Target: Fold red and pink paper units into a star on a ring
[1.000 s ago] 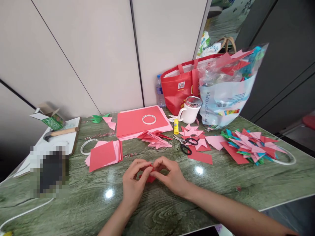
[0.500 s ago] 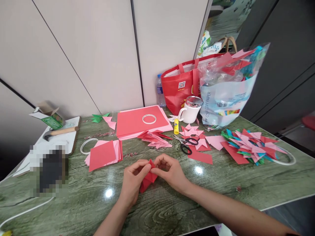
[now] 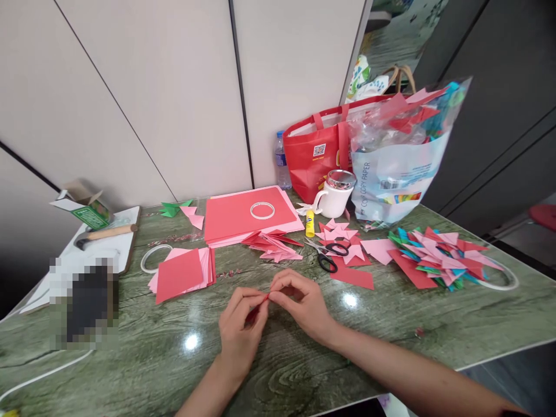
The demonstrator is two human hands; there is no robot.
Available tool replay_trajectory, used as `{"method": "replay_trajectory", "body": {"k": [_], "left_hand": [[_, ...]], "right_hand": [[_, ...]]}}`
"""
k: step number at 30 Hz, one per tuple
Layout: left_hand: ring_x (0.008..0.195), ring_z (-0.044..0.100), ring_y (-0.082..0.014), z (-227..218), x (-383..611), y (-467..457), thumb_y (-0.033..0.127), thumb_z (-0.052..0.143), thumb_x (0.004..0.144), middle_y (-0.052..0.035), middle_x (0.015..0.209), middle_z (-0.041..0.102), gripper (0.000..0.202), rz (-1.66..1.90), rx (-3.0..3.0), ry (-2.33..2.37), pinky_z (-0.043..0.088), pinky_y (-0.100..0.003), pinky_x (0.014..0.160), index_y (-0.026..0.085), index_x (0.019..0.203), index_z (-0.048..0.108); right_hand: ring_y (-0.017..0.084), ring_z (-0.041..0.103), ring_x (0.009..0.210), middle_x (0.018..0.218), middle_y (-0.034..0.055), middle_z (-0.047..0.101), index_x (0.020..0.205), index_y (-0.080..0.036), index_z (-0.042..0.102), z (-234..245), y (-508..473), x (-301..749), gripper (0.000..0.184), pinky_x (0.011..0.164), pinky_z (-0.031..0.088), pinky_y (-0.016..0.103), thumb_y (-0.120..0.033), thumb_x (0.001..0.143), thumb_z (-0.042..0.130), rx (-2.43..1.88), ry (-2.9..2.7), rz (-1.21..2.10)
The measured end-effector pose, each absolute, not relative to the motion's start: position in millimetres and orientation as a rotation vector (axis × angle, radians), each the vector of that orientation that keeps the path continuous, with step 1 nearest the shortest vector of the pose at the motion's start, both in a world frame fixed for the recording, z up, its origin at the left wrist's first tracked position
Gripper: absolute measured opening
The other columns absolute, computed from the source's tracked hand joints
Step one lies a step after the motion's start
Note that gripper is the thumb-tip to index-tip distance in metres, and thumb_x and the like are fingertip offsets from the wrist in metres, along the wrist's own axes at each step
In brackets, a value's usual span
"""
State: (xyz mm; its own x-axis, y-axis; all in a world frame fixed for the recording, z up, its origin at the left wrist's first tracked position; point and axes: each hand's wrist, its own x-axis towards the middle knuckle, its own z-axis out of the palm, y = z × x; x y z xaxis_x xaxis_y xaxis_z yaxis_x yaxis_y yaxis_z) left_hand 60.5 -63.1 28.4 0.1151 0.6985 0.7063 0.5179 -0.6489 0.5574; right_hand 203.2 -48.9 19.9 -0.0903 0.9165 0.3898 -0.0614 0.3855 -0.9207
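Note:
A folded piece of red paper [image 3: 253,313] is pinched between my two hands above the front of the table; most of it is hidden by my fingers. My left hand [image 3: 243,318] is closed round its left part. At the right end, the thumb and fingertips of my right hand [image 3: 302,301] press together on the paper. Just beyond my hands lies a pile of folded pink and red pieces [image 3: 273,245]. Left of that is a stack of cut red and pink sheets [image 3: 181,274]. Black-handled scissors [image 3: 327,253] rest to the right, near a yellow glue stick [image 3: 310,223].
Larger red sheets [image 3: 230,217] with a tape ring lie at the back. A white mug [image 3: 335,197], a red bag [image 3: 304,165] and a plastic paper bag [image 3: 386,179] stand behind. Colourful folded pieces [image 3: 438,255] lie right; a hammer [image 3: 108,232] lies on a white board at left.
The red paper has been turned and closed up, so its wide folded face no longer shows. My left hand has rolled over it, and the fingertips of both hands now meet.

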Motion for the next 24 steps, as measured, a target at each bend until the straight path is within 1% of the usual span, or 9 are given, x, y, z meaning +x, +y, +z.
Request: {"method": "replay_trajectory", "body": {"k": [4, 9, 17, 24], "left_hand": [[0.062, 0.059, -0.0114, 26.4, 62.0, -64.5, 0.009, 0.059, 0.077, -0.0018, 0.072, 0.061, 0.009, 1.582, 2.238, 1.215, 0.047, -0.021, 0.053, 0.017, 0.077, 0.062], [0.063, 0.06, -0.0115, 25.7, 65.0, -66.4, 0.007, 0.059, 0.076, -0.0012, 0.071, 0.061, 0.011, 1.614, 2.205, 1.193, 0.048, -0.022, 0.055, 0.017, 0.078, 0.062], [0.063, 0.06, -0.0126, 26.7, 65.7, -67.0, 0.005, 0.06, 0.074, -0.0015, 0.07, 0.062, 0.015, 1.604, 2.164, 1.192, 0.049, -0.023, 0.056, 0.019, 0.078, 0.063], [0.064, 0.06, -0.0133, 25.1, 62.7, -65.7, 0.004, 0.059, 0.074, -0.0027, 0.071, 0.062, 0.016, 1.55, 2.154, 1.144, 0.048, -0.023, 0.056, 0.018, 0.079, 0.065]], "right_hand": [[0.014, 0.057, 0.074, 0.077, 0.0029, 0.059, 0.074, -0.018, 0.061, 20.7, -51.6, 203.1, 0.005, 0.064, 0.048, 0.025, -0.018, 0.079, 0.062, -0.826, -1.497, 0.835], [0.015, 0.057, 0.075, 0.077, 0.0037, 0.059, 0.078, -0.018, 0.06, 21.6, -55.1, 203.3, 0.007, 0.068, 0.048, 0.027, -0.013, 0.082, 0.057, -0.785, -1.595, 0.609], [0.016, 0.058, 0.076, 0.078, 0.0046, 0.06, 0.081, -0.02, 0.059, 19.5, -56.1, 204.1, 0.008, 0.068, 0.049, 0.03, -0.016, 0.085, 0.053, -0.819, -1.658, 0.548], [0.015, 0.057, 0.077, 0.081, 0.0051, 0.057, 0.081, -0.019, 0.056, 21.2, -53.8, 207.2, 0.009, 0.069, 0.048, 0.028, -0.012, 0.084, 0.051, -0.799, -1.729, 0.562]]}}
